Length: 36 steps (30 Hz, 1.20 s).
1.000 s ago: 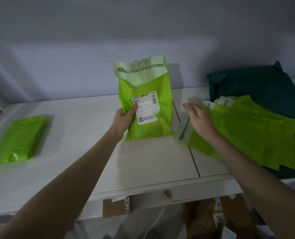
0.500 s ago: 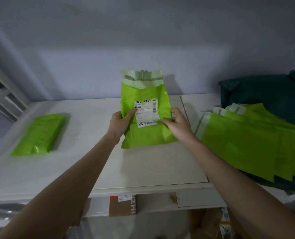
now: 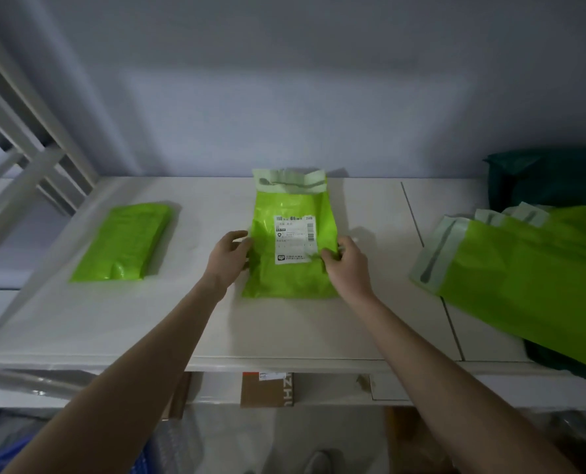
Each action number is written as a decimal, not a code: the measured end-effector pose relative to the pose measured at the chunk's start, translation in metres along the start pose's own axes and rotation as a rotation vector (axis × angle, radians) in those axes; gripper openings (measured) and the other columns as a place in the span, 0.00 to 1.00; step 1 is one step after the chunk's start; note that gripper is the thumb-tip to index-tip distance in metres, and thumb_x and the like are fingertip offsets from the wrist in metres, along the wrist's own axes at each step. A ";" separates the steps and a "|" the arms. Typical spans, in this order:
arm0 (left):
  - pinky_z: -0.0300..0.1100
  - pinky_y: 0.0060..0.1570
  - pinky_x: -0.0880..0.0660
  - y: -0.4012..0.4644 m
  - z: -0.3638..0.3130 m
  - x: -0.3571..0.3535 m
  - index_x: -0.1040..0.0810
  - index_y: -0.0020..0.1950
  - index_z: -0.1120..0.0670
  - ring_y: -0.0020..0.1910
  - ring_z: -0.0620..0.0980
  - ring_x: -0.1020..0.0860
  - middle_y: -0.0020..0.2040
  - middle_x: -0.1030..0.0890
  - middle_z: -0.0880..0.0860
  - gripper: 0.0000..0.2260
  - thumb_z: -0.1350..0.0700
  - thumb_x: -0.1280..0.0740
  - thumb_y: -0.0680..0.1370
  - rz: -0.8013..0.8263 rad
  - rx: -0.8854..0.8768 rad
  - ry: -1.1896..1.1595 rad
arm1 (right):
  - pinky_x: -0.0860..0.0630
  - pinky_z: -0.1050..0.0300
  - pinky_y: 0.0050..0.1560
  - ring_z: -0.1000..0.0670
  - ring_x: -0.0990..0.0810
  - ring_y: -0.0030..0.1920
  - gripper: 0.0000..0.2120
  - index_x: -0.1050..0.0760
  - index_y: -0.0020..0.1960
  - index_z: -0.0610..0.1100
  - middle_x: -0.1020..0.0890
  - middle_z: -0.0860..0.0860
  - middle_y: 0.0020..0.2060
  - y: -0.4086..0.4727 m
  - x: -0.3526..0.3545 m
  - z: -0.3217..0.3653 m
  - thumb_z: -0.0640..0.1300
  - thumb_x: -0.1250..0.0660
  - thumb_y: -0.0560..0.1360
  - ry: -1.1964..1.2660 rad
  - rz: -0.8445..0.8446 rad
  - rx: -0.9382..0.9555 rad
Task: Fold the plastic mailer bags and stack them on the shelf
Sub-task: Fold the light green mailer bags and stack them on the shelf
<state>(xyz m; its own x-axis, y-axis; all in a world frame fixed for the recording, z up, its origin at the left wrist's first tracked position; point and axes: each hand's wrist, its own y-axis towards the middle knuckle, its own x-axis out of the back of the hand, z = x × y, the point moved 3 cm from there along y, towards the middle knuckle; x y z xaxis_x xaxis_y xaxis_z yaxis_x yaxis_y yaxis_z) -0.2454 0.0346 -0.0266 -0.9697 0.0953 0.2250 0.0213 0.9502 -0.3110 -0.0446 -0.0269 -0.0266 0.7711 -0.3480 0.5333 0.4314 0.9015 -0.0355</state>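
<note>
The folded stack lies at the far left of the shelf, flat, well apart from your work. It appears to be 1 or more green mailers already folded; the count cannot be told.

Your left hand grips the left edge of the labelled mailer at mid-height, fingers curled round the plastic. The mailer lies flat at the centre of the shelf, pale flap end far, closed end near, white shipping label facing up. It looks flat; whether anything is inside cannot be told.

Your right hand pinches the right edge at about the same height, thumb on top of the plastic.

Judgement on the step: you are squaring the mailer for its fold. Keep both edges level, press trapped air out toward the flap, then bring 1 side over in line with the label edge so the fold matches the stack at left. The film is slippery; crease it firmly or it may spring open.

The unfolded pile lies at the right, several green mailers overlapped with pale flaps toward the centre, resting partly on a dark green bag. Its contents are not visible.

Below the shelf edge, a cardboard box shows; its interior is hidden.
</note>
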 end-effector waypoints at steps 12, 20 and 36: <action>0.43 0.48 0.28 -0.009 0.007 0.005 0.20 0.49 0.58 0.51 0.57 0.22 0.48 0.18 0.56 0.14 0.48 0.38 0.78 -0.077 -0.080 0.619 | 0.37 0.55 0.38 0.38 0.22 0.45 0.22 0.36 0.29 0.43 0.26 0.43 0.33 -0.006 0.011 -0.005 0.49 0.41 0.79 -0.299 0.048 -0.112; 0.47 0.49 0.32 -0.014 0.011 0.002 0.26 0.57 0.61 0.55 0.62 0.25 0.56 0.22 0.62 0.11 0.59 0.44 0.81 -0.136 -0.092 0.638 | 0.39 0.56 0.39 0.38 0.22 0.47 0.13 0.27 0.41 0.40 0.19 0.40 0.42 -0.017 0.003 -0.008 0.48 0.39 0.79 -0.323 -0.033 -0.051; 0.49 0.39 0.33 -0.024 0.010 -0.001 0.36 0.58 0.60 0.50 0.64 0.23 0.52 0.21 0.62 0.08 0.62 0.48 0.79 -0.084 -0.246 1.111 | 0.35 0.56 0.37 0.39 0.21 0.43 0.24 0.38 0.30 0.46 0.21 0.44 0.37 -0.023 0.014 -0.018 0.60 0.42 0.77 -0.608 -0.032 -0.064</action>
<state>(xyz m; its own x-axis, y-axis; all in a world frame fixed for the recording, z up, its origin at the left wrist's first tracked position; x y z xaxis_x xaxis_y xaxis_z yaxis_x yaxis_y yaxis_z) -0.2472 0.0093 -0.0284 -0.2215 0.1222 0.9675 0.1321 0.9867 -0.0944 -0.0350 -0.0573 -0.0338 0.3598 -0.1490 0.9211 0.4917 0.8692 -0.0515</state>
